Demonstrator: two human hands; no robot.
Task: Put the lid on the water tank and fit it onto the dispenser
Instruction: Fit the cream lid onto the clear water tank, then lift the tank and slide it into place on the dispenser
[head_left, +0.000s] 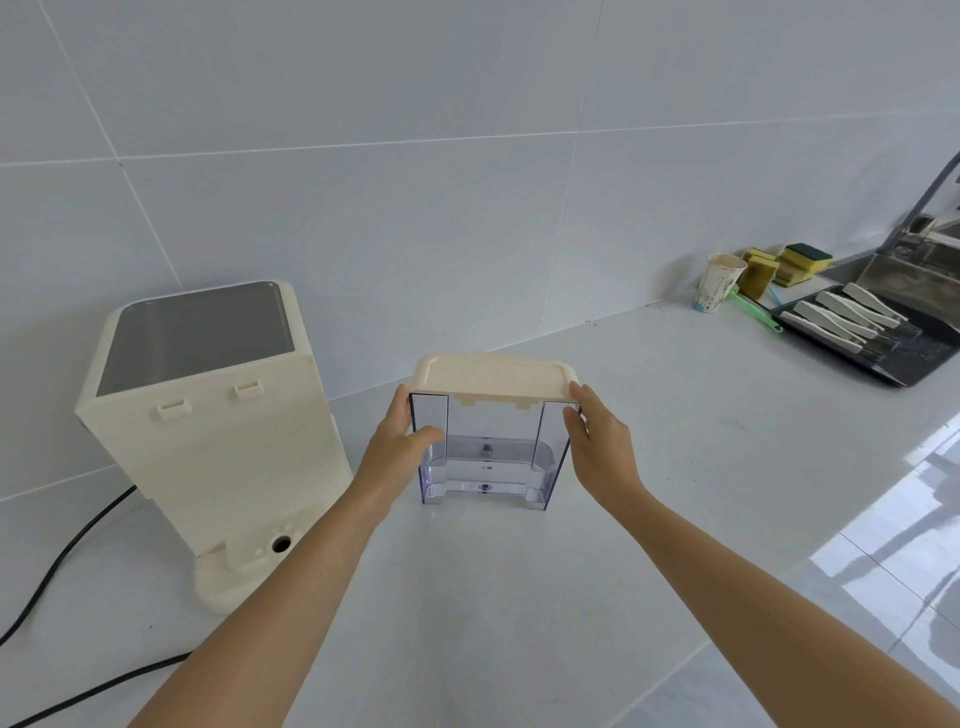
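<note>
Both hands, left hand (402, 441) and right hand (597, 441), clasp the lidded water tank (488, 462); the dispenser (208, 415) stands left of the tank, nearer the left hand.

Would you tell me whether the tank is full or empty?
Empty: the clear tank shows its bare floor, no waterline. The lid sits on top.

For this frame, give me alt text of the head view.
Two bare hands, left hand and right hand, grip the sides of a clear plastic water tank capped by a cream lid, standing on a white counter right of a cream dispenser.
</note>
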